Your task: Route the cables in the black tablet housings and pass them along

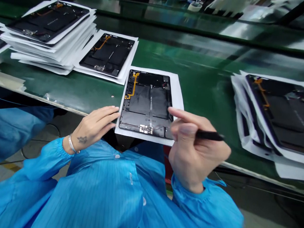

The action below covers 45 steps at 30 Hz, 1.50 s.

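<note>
A black tablet housing (146, 103) lies open on a white paper sheet (176, 98), with an orange flex cable (134, 86) along its left side and a metal connector patch (145, 129) at its near edge. My left hand (95, 125) rests flat with its fingertips on the housing's left edge, holding nothing. My right hand (193, 145) grips a slim black pen-like tool (209, 136), and its extended fingers hover over the housing's near right corner. The tool's tip is hidden behind my fingers.
A green work bench (206, 62) carries a housing on paper (106, 56) and a tall paper-interleaved stack of housings (47, 27) at the far left. Another stack (274, 115) lies to the right. A blue-sleeved arm (14, 129) shows at the left.
</note>
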Each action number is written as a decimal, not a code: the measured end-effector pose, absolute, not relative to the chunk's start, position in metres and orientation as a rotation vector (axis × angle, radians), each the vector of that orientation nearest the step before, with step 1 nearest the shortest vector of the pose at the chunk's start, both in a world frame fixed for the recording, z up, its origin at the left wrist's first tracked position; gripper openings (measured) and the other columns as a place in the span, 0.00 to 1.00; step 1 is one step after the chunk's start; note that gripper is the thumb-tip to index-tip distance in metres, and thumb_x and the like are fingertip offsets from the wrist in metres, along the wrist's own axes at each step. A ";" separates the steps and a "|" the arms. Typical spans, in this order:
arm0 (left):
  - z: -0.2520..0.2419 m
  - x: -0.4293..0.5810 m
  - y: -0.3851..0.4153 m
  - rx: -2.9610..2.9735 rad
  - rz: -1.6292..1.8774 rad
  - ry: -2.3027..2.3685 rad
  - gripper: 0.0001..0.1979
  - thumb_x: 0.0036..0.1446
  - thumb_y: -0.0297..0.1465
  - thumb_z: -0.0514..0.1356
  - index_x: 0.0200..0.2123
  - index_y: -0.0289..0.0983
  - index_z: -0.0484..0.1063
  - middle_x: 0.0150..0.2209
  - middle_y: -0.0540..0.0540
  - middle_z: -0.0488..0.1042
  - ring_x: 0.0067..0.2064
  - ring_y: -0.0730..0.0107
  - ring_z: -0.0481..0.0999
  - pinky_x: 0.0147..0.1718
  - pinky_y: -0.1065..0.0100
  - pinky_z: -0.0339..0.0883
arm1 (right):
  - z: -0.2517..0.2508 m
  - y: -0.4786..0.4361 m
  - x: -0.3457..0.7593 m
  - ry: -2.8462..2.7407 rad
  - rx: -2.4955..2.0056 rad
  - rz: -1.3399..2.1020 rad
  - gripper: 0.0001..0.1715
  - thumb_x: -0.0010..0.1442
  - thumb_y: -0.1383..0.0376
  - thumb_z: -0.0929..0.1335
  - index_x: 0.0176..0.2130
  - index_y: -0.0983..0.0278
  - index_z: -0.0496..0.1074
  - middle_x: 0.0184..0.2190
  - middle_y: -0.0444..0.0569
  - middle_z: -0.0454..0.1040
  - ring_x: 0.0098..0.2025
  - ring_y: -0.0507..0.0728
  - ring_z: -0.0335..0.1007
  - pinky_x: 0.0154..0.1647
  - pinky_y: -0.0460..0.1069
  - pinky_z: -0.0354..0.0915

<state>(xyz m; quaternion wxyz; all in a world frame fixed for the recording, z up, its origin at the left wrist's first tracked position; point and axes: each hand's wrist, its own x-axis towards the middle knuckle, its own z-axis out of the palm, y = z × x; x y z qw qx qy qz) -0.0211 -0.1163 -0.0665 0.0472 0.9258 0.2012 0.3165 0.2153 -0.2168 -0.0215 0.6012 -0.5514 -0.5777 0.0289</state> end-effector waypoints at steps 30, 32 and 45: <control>-0.066 -0.005 -0.134 2.954 0.904 0.577 0.16 0.67 0.22 0.56 0.56 0.33 0.71 0.54 0.34 0.75 0.58 0.55 0.75 0.54 0.55 0.75 | -0.075 -0.239 0.211 -1.725 -1.299 -0.176 0.28 0.61 0.75 0.69 0.57 0.55 0.74 0.36 0.49 0.79 0.42 0.62 0.73 0.44 0.60 0.72; -0.062 -0.001 -0.139 3.003 0.820 0.623 0.18 0.68 0.23 0.54 0.58 0.34 0.70 0.54 0.34 0.74 0.57 0.53 0.75 0.53 0.53 0.75 | -0.067 -0.231 0.212 -1.671 -1.248 -0.007 0.25 0.62 0.75 0.69 0.55 0.55 0.75 0.40 0.49 0.80 0.43 0.61 0.75 0.44 0.59 0.72; -0.063 0.008 -0.147 3.024 0.811 0.728 0.17 0.69 0.26 0.51 0.58 0.35 0.69 0.54 0.35 0.72 0.56 0.51 0.72 0.53 0.51 0.73 | -0.043 -0.191 0.198 -1.664 -1.268 0.478 0.08 0.67 0.70 0.67 0.38 0.61 0.77 0.35 0.47 0.80 0.37 0.55 0.75 0.40 0.51 0.70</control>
